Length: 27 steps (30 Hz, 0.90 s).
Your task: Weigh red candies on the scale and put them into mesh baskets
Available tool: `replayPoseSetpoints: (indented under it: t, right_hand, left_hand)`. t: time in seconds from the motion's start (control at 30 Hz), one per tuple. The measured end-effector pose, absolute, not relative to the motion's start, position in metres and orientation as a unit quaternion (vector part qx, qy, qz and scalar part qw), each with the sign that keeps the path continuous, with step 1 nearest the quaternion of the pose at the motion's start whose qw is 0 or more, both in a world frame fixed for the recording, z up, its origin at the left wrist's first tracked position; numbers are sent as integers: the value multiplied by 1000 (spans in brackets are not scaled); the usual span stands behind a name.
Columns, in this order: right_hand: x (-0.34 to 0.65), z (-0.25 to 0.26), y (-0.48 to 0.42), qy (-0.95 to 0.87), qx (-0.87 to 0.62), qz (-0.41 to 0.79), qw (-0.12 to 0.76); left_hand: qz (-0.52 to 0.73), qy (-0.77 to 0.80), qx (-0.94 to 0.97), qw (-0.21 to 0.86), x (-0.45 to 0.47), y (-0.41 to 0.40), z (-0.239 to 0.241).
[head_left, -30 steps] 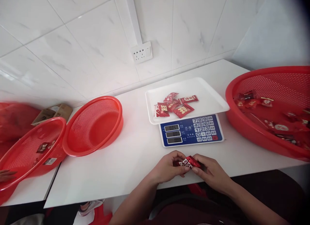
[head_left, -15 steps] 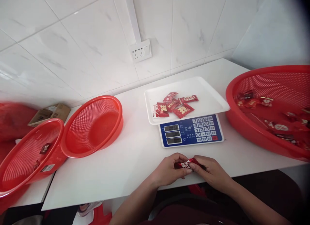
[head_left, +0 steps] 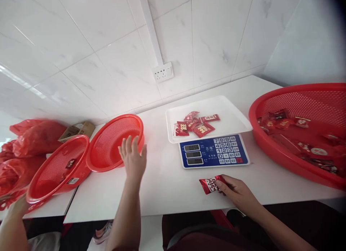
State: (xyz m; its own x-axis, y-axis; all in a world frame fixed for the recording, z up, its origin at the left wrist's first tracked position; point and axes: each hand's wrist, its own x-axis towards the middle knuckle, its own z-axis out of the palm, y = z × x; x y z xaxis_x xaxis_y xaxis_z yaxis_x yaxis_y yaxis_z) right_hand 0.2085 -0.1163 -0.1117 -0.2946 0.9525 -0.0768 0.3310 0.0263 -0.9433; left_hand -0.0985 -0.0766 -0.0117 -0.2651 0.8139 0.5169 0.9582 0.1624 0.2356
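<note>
My right hand (head_left: pixel 232 190) pinches a red and white snack packet (head_left: pixel 210 185) by one end, just above the table in front of the scale. Raised with fingers spread, my left hand (head_left: pixel 134 156) is at the near right rim of a red plastic basket (head_left: pixel 94 165); whether it touches the rim I cannot tell. The blue digital scale (head_left: pixel 209 151) carries a white tray (head_left: pixel 229 115). Several red packets (head_left: pixel 202 128) lie grouped on the tray's left half.
A large red basket (head_left: pixel 252 115) with several packets stands at right. Further left are another red basket (head_left: pixel 85 150) with a few packets, red plastic bags (head_left: pixel 38 139) and a cardboard box (head_left: pixel 83 129). Another person's hand (head_left: pixel 20 207) is at that basket's near edge.
My left hand has let go of the packet and moved left and up towards the basket, its fingers opening. My right hand keeps the packet. Another person's arm has come into view at left.
</note>
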Motion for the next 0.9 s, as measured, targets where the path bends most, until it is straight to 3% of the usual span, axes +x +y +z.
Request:
replayPoseSetpoints:
  t: [0.17, 0.43, 0.6, 0.9]
  right_hand:
    - [208, -110, -117, -639, -488, 491, 334]
    - [208, -107, -118, -659, -470, 483, 333]
    - [207, -108, -120, -664, -468, 469, 347]
    - [207, -111, -121, -681, -465, 449, 346]
  left_hand:
    - [-99, -817, -568, 3, -118, -59, 7]
    - [-182, -687, -703, 10, -52, -27, -1]
    - [-181, -585, -786, -86, -10, 6, 4]
    - [-198, -565, -792, -119, 10, 37, 7]
